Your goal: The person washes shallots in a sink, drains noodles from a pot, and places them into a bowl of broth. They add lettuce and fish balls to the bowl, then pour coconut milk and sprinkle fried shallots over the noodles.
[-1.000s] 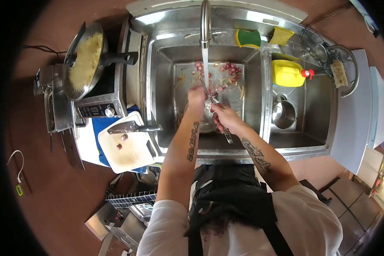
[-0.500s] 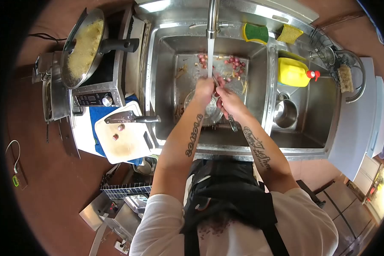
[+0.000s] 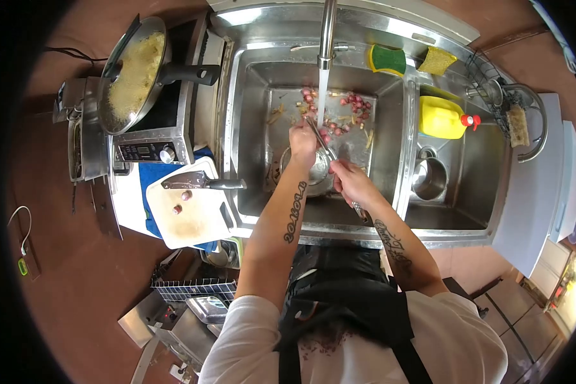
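Steel utensil [image 3: 321, 139], grasped in right hand [image 3: 352, 184]; left hand [image 3: 303, 142] beside its eleven-o'clock end, grip indeterminable; red bulbs [image 3: 361, 107] towards one o'clock in the sink [image 3: 253, 121].

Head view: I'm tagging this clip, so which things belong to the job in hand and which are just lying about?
Apparently in the job:
metal tool in the right hand
reddish bulbs in the sink
running water
round bowl by the left hand

Apparently just lying about:
yellow jug
green sponge
yellow sponge
metal pot
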A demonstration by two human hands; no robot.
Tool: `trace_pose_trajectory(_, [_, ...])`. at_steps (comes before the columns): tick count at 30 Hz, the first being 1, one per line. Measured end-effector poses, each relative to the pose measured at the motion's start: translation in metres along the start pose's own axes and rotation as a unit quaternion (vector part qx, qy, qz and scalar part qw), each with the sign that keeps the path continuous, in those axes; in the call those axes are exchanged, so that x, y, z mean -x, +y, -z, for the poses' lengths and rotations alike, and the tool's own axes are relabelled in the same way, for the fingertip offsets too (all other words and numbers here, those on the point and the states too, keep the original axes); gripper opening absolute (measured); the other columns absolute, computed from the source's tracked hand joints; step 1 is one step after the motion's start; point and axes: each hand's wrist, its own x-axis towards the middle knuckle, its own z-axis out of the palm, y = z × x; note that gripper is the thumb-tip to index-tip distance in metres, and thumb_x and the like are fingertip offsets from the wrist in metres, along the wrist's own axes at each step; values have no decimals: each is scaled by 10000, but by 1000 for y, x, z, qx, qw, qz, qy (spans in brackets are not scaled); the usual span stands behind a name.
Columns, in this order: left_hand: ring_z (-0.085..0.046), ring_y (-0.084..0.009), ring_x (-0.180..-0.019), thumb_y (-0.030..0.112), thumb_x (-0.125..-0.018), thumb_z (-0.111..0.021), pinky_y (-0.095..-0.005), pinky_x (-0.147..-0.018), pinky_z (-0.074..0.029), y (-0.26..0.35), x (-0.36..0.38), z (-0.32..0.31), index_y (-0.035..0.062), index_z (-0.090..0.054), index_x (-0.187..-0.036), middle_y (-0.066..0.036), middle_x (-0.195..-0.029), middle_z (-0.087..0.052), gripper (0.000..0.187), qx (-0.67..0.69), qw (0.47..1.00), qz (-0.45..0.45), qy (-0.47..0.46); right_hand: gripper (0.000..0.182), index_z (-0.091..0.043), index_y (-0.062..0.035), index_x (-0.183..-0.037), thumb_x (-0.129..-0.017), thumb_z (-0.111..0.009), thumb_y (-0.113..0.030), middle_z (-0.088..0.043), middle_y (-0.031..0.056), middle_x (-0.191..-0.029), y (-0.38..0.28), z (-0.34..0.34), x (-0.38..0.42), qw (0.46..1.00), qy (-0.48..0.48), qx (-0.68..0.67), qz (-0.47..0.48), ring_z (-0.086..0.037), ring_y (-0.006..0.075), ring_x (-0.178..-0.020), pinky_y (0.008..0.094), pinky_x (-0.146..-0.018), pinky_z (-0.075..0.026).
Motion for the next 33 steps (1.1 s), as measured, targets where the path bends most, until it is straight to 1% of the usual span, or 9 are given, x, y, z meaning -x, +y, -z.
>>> trace_pose_trajectory(3, [-547,-105,-658,-23,-957,-526,-243,-581,-441,-20,2,-5,0,-609,-1117,-36,-885,-638,182,114,974,-194,-10,394,-584,-29,-1063,-1053,-451,-400,-532,39,-638,9,-1,-30,998,46,-16,48,-409,132,-340,298,-327,-318])
trace_pose_trajectory(8, [-628,-144,-730,256,-1043,-557,-306,-648,-546,12,26,-22,30,-620,-1053,-38,-835,-633,234,247,964,-84,-49,423,-592,-25,-1054,-1040,-460,-426,-561,75,-647,21,-1,-22,996,66,5,58,-528,194,-440,361,-427,-417])
trace_pose_trajectory(11, [-691,-191,-790,270,-1046,-549,-349,-663,-593,6,14,-18,14,-617,-1058,-78,-871,-661,265,158,984,-74,-28,344,-556,-54,-1048,-1070,-412,-365,-493,17,-605,63,-2,-41,978,117,85,152,-390,126,-341,298,-301,-305])
trace_pose_trajectory(23, [-683,-170,-722,193,-1003,-614,-274,-658,-544,16,13,-23,10,-623,-1063,-61,-882,-665,192,110,990,-79,-51,363,-564,-38,-1080,-1072,-394,-358,-493,10,-591,36,3,-39,990,53,39,122,-472,132,-405,297,-389,-368])
trace_pose_trajectory(25, [-655,-134,-698,195,-1003,-601,-250,-641,-512,-4,-3,-19,20,-642,-1040,-41,-846,-664,183,-46,970,-230,-66,367,-555,-35,-1130,-1075,-391,-359,-501,-4,-605,26,-2,-66,983,86,19,164,-477,106,-439,282,-387,-336])
trace_pose_trajectory(26, [-655,-134,-698,195,-1003,-601,-250,-641,-512,-4,-1,-18,20,-642,-1040,-41,-846,-664,183,-47,970,-225,-79,391,-550,-14,-1234,-1075,-405,-340,-641,72,-784,31,-1,-92,975,98,-1,201,-627,160,-659,315,-553,-487])
trace_pose_trajectory(27, [-641,-119,-705,188,-1001,-595,-248,-635,-501,-1,2,-10,25,-650,-1014,-28,-817,-655,173,-113,960,-233,-102,410,-524,3,-1330,-1065,-439,-299,-687,160,-1077,35,-2,-118,913,120,31,390,-667,236,-974,372,-843,-525])
trace_pose_trajectory(28, [-626,-104,-713,182,-1000,-590,-247,-629,-490,1,5,-5,29,-658,-989,-16,-787,-646,167,-176,946,-242,-125,425,-504,17,-1379,-1049,-472,-249,-639,199,-1270,36,9,-132,950,103,103,278,-600,288,-1186,394,-1021,-444])
trace_pose_trajectory(33, [-640,-122,-742,197,-1016,-562,-264,-663,-510,10,3,-1,17,-674,-932,-18,-804,-666,228,-129,963,-219,-86,267,-560,35,-1221,-1009,-499,-115,-672,148,-1047,47,23,-154,934,64,163,310,-638,262,-920,379,-843,-512])
